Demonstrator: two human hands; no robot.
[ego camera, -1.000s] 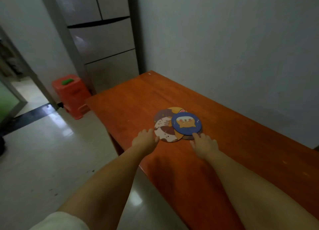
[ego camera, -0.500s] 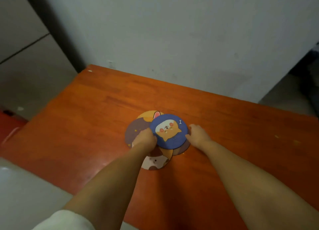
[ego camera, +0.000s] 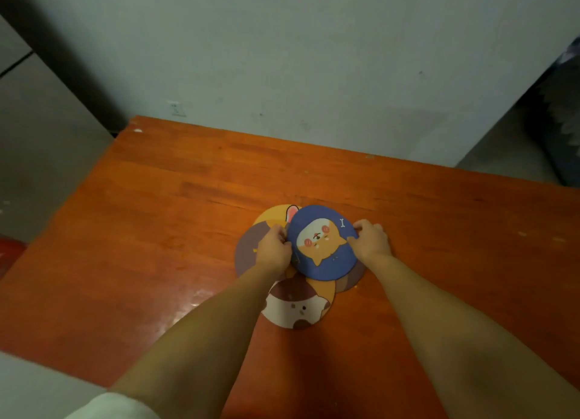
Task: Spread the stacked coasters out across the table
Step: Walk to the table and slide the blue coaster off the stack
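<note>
Several round cartoon coasters lie overlapped in the middle of the orange wooden table (ego camera: 163,217). The top one is a blue coaster (ego camera: 323,246) with an orange dog face. My left hand (ego camera: 273,250) pinches its left edge and my right hand (ego camera: 370,239) pinches its right edge. Its near edge looks slightly raised off the pile. Beneath it lie a yellow coaster (ego camera: 274,214) with a pink ear, a mauve coaster (ego camera: 249,249) at the left and a white-and-brown coaster (ego camera: 298,308) nearest me. Another dark coaster (ego camera: 353,280) peeks out at the right.
A pale wall (ego camera: 314,57) runs along the table's far edge. A grey fridge (ego camera: 40,142) stands to the left. Pale floor (ego camera: 34,387) shows beyond the table's near left edge.
My head has turned down and right toward the pile. Both hands have moved from the pile's near edge onto the blue coaster's sides and closed on it.
</note>
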